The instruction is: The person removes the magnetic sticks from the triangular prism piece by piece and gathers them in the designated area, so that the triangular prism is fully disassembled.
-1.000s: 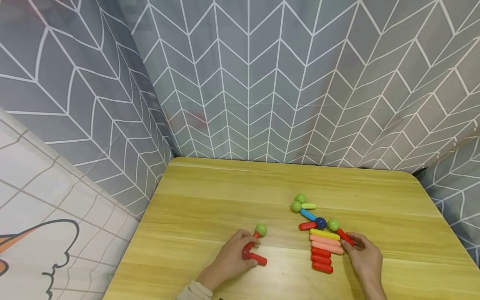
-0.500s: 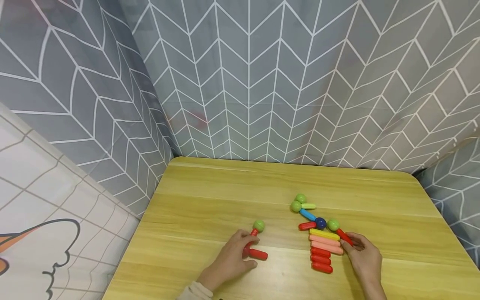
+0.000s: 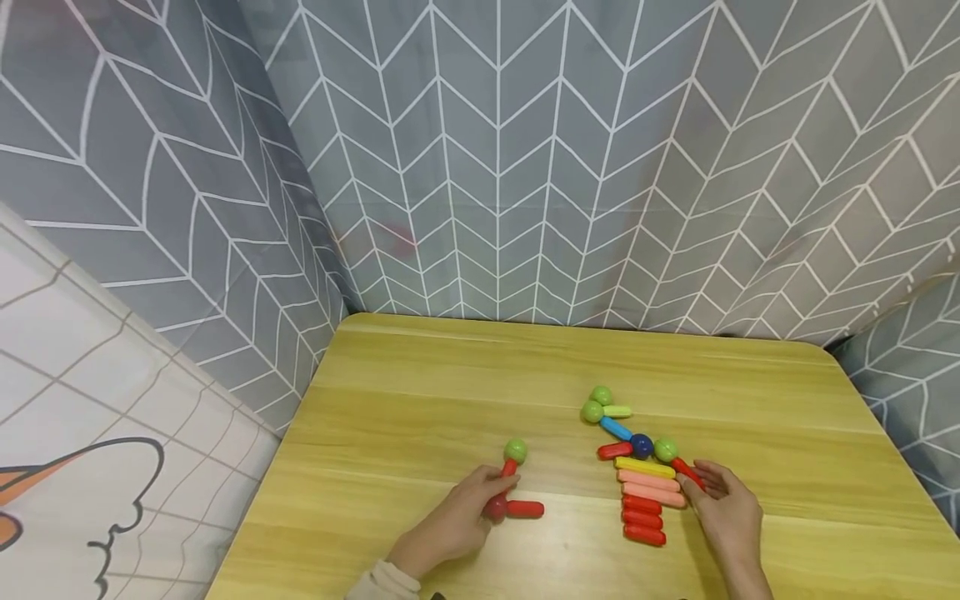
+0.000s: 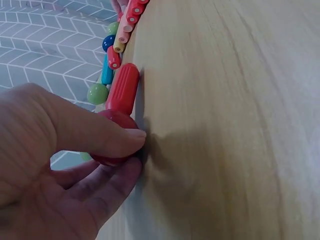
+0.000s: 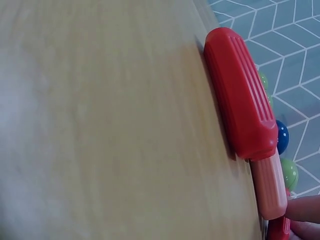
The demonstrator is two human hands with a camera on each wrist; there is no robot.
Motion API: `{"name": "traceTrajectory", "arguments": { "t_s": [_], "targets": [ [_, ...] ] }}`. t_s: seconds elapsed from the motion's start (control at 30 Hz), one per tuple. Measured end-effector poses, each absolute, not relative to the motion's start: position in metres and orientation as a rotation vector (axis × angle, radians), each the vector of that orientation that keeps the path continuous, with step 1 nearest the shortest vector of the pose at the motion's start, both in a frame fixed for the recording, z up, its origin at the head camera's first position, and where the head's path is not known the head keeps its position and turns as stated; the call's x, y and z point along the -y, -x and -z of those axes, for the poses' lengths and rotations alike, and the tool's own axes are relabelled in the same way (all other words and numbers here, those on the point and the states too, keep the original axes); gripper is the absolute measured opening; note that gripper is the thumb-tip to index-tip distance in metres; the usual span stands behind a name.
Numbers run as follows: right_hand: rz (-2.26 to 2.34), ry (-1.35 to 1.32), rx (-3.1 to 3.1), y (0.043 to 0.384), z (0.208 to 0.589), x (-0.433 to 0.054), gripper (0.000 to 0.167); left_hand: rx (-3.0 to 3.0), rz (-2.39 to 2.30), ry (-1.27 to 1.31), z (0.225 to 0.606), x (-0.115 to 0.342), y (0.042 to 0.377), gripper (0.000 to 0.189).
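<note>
My left hand pinches a red ball between thumb and fingers. From that ball one red magnetic rod points right, and a second red rod runs away to a green ball. The left fingertips overlap the second rod in the head view. On the right, my right hand holds a red rod whose far end meets another green ball. Only a few of its fingertips show in the right wrist view, beside a pink rod.
Between the hands lies a column of a yellow rod, pink rods and several short red rods. Behind it, a dark blue ball, a blue rod and green balls form a chain. A patterned curtain borders the wooden table.
The left hand has turned the red ball and its rods: the green ball shifted left and away, the other rod swung level. The yellow rod slid slightly left. The right hand barely moved.
</note>
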State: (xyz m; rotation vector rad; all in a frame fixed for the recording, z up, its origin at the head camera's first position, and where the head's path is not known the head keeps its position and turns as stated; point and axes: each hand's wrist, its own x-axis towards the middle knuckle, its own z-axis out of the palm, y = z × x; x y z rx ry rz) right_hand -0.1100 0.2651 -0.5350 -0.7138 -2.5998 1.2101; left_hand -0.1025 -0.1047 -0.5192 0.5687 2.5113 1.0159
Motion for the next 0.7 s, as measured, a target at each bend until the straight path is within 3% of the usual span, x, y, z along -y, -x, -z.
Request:
{"name": "traceTrajectory", "arguments": {
  "t_s": [0.27,0.7],
  "targets": [
    [-1.103,0.661,2.542,0.108,0.524,-0.248,0.028,-2.584,-0.926,-0.650,0.520,0.105,0.103,0.069],
    [-1.189,0.173,2.613,0.100,0.520,-0.180,0.022,-2.581,-0.960,-0.597,0.520,0.101,0.102,0.064]
  ]
}}
